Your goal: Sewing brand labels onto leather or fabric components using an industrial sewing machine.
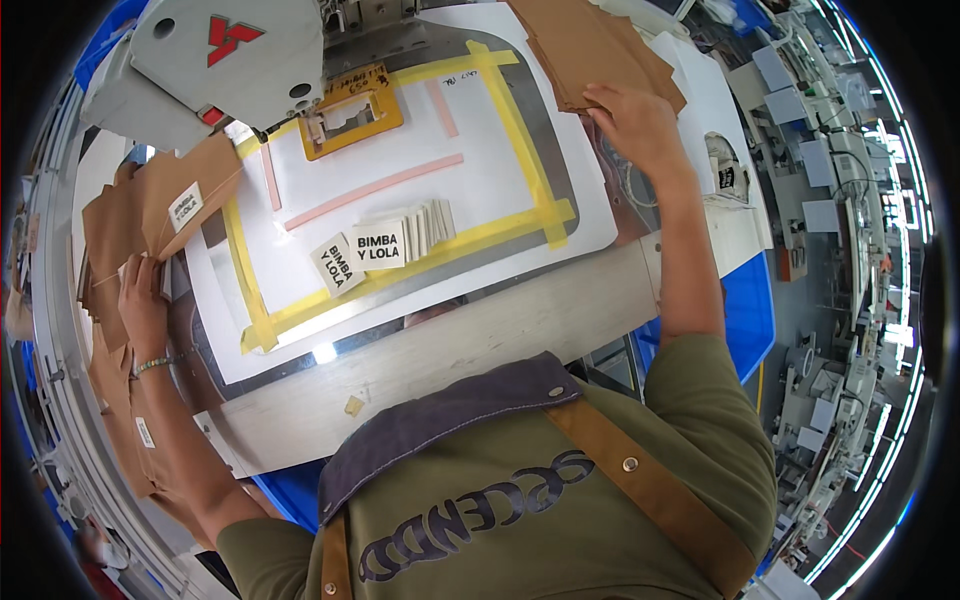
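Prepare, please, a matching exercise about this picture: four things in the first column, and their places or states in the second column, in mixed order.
Column one
1. Left hand
2. Right hand
3. White labels
4. Yellow frame

Column two
A. Overlapping in a row on the white sheet
B. At the corner of the brown pile at the upper right
C. Beside the machine head
D. At the brown pieces on the left side

Right pairs: 1-D, 2-B, 3-A, 4-C
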{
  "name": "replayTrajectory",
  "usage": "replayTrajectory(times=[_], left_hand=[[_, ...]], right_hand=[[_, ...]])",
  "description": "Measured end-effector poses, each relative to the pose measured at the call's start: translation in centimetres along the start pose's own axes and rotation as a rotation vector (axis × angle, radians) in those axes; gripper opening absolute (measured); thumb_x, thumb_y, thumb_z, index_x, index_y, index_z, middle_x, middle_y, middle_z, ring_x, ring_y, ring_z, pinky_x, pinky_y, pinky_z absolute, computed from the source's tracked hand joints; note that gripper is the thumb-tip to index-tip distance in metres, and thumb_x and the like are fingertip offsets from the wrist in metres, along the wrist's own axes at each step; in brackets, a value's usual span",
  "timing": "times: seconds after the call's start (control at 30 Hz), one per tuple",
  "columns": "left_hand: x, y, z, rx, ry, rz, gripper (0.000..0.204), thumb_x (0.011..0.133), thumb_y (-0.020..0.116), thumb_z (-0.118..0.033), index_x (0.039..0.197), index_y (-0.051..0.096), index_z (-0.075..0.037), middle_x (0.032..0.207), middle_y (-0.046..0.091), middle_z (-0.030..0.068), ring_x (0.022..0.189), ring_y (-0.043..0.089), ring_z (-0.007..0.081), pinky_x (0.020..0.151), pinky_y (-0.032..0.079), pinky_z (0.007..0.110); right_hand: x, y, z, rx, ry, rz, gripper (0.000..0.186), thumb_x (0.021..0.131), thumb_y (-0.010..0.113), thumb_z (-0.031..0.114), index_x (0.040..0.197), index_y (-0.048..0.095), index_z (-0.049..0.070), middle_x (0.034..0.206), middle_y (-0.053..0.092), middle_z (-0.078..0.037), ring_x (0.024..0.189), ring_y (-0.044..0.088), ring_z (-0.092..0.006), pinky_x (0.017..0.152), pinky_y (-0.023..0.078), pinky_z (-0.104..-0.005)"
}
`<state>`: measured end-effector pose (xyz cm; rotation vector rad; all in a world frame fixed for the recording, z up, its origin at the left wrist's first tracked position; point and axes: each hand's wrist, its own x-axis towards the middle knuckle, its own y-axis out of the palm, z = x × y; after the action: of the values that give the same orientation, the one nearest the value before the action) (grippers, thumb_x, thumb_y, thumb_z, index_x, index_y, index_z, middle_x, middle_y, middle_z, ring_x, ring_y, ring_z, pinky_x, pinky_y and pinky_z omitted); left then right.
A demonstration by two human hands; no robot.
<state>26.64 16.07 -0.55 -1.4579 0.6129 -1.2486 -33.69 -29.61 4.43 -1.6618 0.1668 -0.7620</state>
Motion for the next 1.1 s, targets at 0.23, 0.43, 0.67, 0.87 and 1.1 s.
replayTrajectory(times=[0.23,0.43,0.67,0.87,1.1], left_hand=[[1.1,-3.7,-4.7,-0.042,-0.101,0.042,0.045,0.102,0.063,-0.002,0.145,0.068,-0.013,0.147,0.069,0.0047,0.130,0.068,0.0325,0.103,0.060,0.042],[3.3,-5.6,-10.4,-0.154,0.147,-0.136,0.045,0.101,0.069,-0.002,0.144,0.069,-0.014,0.149,0.069,0.0019,0.132,0.068,0.0281,0.108,0.058,0.041],[5.2,-8.1,-16.3,-0.255,0.226,-0.302,0.031,0.097,0.073,0.002,0.127,0.076,-0.008,0.130,0.078,0.0064,0.115,0.074,0.0300,0.099,0.059,0.042],[7.2,-8.5,-23.3,-0.561,0.347,-0.189,0.032,0.090,0.079,0.005,0.121,0.078,-0.005,0.123,0.078,0.0100,0.109,0.076,0.0305,0.090,0.061,0.039],[9.4,-6.6,-28.3,-0.782,0.403,-0.039,0.038,0.091,0.081,-0.003,0.128,0.077,-0.007,0.130,0.076,0.0101,0.111,0.075,0.0328,0.094,0.062,0.040]], right_hand=[[0.1,0.0,-1.4,0.082,0.052,-0.026,0.018,0.097,0.070,0.019,0.105,0.082,0.008,0.101,0.081,-0.010,0.094,0.076,-0.0344,0.084,0.061,-0.0449],[1.3,-0.6,-1.6,0.071,0.086,0.069,0.019,0.097,0.070,0.020,0.107,0.083,0.010,0.104,0.082,-0.011,0.095,0.077,-0.0341,0.084,0.060,-0.0451],[3.9,-0.4,-2.0,0.431,0.438,-0.299,0.020,0.099,0.074,0.021,0.113,0.082,0.009,0.106,0.082,-0.011,0.093,0.078,-0.0307,0.083,0.060,-0.0397],[6.4,0.5,6.2,0.273,-0.181,-0.252,0.014,0.101,0.071,0.016,0.109,0.080,0.009,0.109,0.081,-0.006,0.100,0.075,-0.0287,0.083,0.060,-0.0404],[6.7,3.7,13.3,0.225,-0.586,-0.192,0.015,0.086,0.074,0.010,0.101,0.077,0.012,0.099,0.073,-0.001,0.094,0.071,-0.0235,0.078,0.059,-0.0376]])
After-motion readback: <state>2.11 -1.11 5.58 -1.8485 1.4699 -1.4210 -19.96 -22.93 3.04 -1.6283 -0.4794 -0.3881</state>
